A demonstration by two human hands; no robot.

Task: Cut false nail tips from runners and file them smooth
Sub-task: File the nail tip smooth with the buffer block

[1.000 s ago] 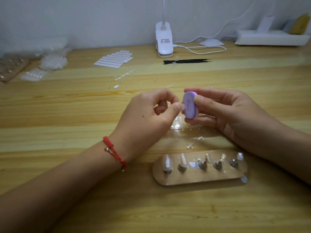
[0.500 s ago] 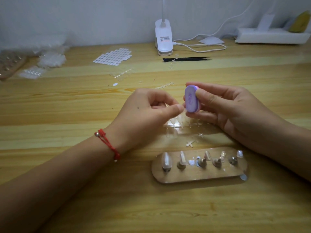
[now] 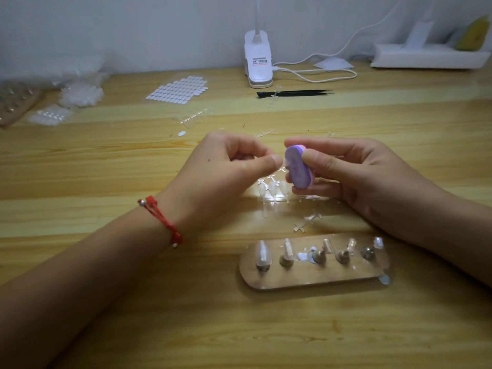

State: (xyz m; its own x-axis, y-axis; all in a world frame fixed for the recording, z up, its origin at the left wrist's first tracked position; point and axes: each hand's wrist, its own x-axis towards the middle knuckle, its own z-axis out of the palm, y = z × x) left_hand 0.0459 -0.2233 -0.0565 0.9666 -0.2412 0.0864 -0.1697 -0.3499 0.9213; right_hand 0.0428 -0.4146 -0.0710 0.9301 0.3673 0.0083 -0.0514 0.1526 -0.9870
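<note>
My right hand (image 3: 354,177) grips a small purple oval file block (image 3: 297,167) between thumb and fingers, above the middle of the table. My left hand (image 3: 226,171) pinches a tiny clear nail tip (image 3: 284,163) against the block's left edge; most of the tip is hidden by my fingertips. Below the hands lies a clear runner with nail tips (image 3: 274,189) still on it. A brown holder board (image 3: 314,275) nearer to me carries several pegs, some topped with clear nail tips.
Cut-off runner crosses (image 3: 306,221) lie by the board. Further back are a sheet of adhesive tabs (image 3: 177,90), black tweezers (image 3: 295,93), a white clip lamp (image 3: 257,62) with its cable, and bags of clear tips (image 3: 80,94) at far left.
The file block has tipped so its purple face points more toward me, and its lower end has swung right. Both hands stay together over the runner.
</note>
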